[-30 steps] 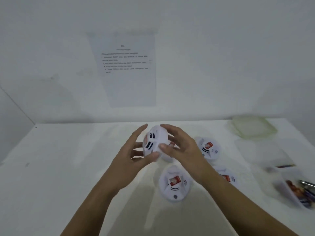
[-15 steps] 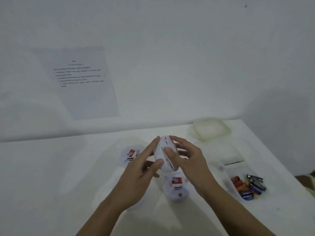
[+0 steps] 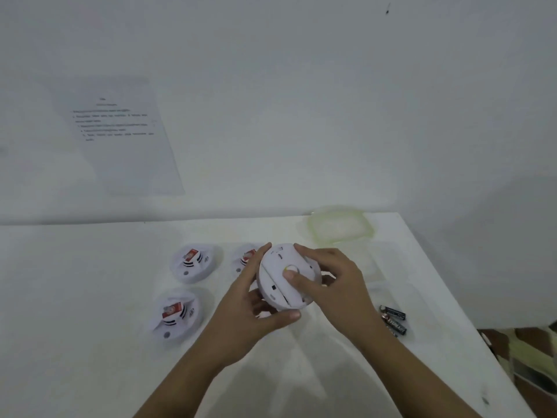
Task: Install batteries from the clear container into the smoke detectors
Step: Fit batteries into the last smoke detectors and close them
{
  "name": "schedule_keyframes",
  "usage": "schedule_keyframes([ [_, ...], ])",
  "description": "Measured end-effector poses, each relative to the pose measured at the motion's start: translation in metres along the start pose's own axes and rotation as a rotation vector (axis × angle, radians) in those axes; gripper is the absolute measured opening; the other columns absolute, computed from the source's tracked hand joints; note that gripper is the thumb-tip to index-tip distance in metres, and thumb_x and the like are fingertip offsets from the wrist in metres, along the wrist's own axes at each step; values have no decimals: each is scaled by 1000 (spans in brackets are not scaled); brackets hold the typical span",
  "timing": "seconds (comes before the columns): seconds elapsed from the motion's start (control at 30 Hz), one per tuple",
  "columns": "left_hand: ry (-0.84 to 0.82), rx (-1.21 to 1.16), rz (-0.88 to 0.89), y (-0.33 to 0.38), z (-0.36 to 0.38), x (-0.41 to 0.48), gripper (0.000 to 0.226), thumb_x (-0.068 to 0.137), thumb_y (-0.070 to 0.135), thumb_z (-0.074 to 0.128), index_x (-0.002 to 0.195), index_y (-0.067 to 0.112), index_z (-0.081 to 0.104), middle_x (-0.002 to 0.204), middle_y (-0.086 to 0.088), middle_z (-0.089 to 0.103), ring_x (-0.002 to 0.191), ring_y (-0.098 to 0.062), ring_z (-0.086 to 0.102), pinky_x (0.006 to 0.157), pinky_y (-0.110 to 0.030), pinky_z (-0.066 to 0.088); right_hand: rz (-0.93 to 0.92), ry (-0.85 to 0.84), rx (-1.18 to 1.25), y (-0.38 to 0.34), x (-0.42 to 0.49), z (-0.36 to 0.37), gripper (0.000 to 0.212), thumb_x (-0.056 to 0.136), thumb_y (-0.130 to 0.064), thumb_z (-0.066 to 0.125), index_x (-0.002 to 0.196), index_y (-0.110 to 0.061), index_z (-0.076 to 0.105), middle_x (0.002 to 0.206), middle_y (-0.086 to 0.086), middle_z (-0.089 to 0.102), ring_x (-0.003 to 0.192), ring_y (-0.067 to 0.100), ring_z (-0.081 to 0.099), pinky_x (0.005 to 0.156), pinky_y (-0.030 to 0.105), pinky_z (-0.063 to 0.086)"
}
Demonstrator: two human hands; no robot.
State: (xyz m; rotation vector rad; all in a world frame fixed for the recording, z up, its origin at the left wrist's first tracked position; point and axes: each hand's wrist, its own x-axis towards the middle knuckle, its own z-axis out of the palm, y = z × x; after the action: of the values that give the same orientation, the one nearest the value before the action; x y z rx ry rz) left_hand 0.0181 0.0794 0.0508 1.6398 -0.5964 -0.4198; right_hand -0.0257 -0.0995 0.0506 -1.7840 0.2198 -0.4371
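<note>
Smoke detector (image 3: 272, 276) had turned from edge-on to back facing camera, held above table (image 3: 90, 297). Left hand (image 3: 250, 315) cupped lower rim; right hand (image 3: 334, 282) gripped far rim, thumb pressing back cover. Batteries (image 3: 393, 319) lay well apart, rightward. Risk: thumb slipping on smooth cover, unit dropping onto neighbouring detector (image 3: 244, 258).

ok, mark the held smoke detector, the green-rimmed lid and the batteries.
held smoke detector (image 3: 275, 262): head view, white back face, upper part.
green-rimmed lid (image 3: 339, 227): head view, clear centre panel.
batteries (image 3: 393, 313): head view, body of the upper black cell.
</note>
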Motion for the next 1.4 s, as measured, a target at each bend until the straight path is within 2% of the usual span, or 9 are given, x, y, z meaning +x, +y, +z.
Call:
schedule_keyframes([
  [0.23,20,-33,-21,-12,27,-25,92,72,0,88,144,33,41,134,10,63,119,-23,66,91,-41,60,-37,-112,-34,14,-23,-14,46,69,-29,92,112,-34,75,106,-13,69,101,10,68,76,27,60],
  [0.37,16,-7,-48,-13,28,-32,98,67,0,92,146,30,41,138,5,61,125,-24,62,92,-46,59,-61,-188,-41,7,-30,-15,52,60,-31,97,106,-33,74,106,-16,70,103,4,66,77,20,58],
  [0.53,99,68,34,-11,26,-34,99,61,0,94,142,29,45,132,14,64,121,-12,63,87,-27,59,-192,-203,-286,2,-30,-14,61,61,-51,92,117,-40,69,116,-22,54,117,3,50,85,13,45],
  [0.6,125,74,67,-8,26,-36,98,61,-1,94,140,31,46,132,15,63,123,-10,61,87,-24,58,-205,-219,-292,-2,-31,-15,65,60,-51,92,120,-40,68,116,-19,48,117,4,47,82,10,41],
  [0.83,139,29,112,6,20,-32,98,62,-8,91,144,19,45,137,4,61,126,-21,61,91,-41,60,-334,-164,-346,-16,-29,-12,65,66,-38,92,126,-30,68,118,-11,43,115,11,43,90,10,38],
  [0.97,195,14,134,11,18,-29,87,64,-13,87,136,22,52,125,10,67,116,-12,66,79,-26,60,-424,-144,-458,-26,-28,-4,63,70,-41,84,128,-26,64,116,-11,47,113,12,41,98,36,43],
  [1.07,201,36,149,11,15,-27,85,65,-16,85,135,20,53,120,13,69,113,-9,67,75,-22,59,-415,-173,-500,-29,-27,1,64,73,-41,80,132,-24,60,115,-9,48,111,12,44,95,39,46],
  [1.23,158,47,123,5,7,-28,88,64,-15,85,140,15,52,129,-2,66,120,-24,64,78,-37,63,-375,-240,-511,-29,-27,2,69,74,-45,77,136,-23,57,117,-9,47,112,13,49,93,31,49],
  [1.4,114,101,86,5,4,-30,93,60,-8,91,139,23,53,129,2,66,118,-22,65,82,-40,63,-385,-341,-599,-25,-24,1,65,77,-45,76,133,-21,54,116,-9,42,109,13,45,90,23,40],
])
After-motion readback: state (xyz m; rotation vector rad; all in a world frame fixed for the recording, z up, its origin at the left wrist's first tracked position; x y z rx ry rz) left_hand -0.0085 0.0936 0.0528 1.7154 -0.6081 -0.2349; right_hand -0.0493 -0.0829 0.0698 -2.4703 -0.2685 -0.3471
